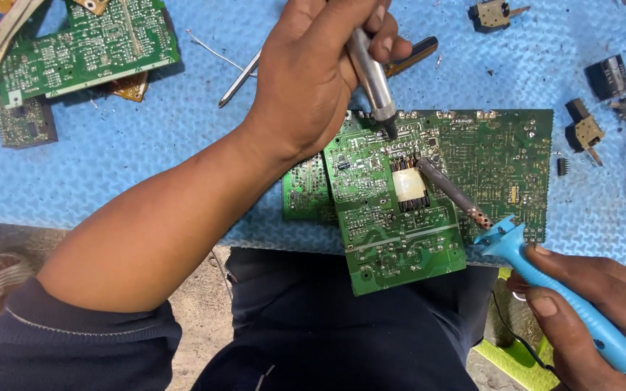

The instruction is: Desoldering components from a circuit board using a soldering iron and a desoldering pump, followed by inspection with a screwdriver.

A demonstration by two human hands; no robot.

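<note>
My left hand (313,80) grips a silver desoldering pump (372,76), its dark tip pressed down on a green circuit board (389,217). That board lies tilted on top of a larger green board (501,156). My right hand (592,304) holds a blue-handled soldering iron (545,282) at the lower right. The iron's metal shaft (447,188) reaches up and left to the solder pins beside a white-taped transformer patch (409,186). The pump tip and the iron tip sit a short distance apart on the same board.
A blue textured mat (146,152) covers the bench. More green boards (85,47) lie at the top left. A screwdriver (414,54) rests behind my left hand. Several loose knobs and small parts (588,130) are scattered at the right. My dark trousers (327,318) show below the bench edge.
</note>
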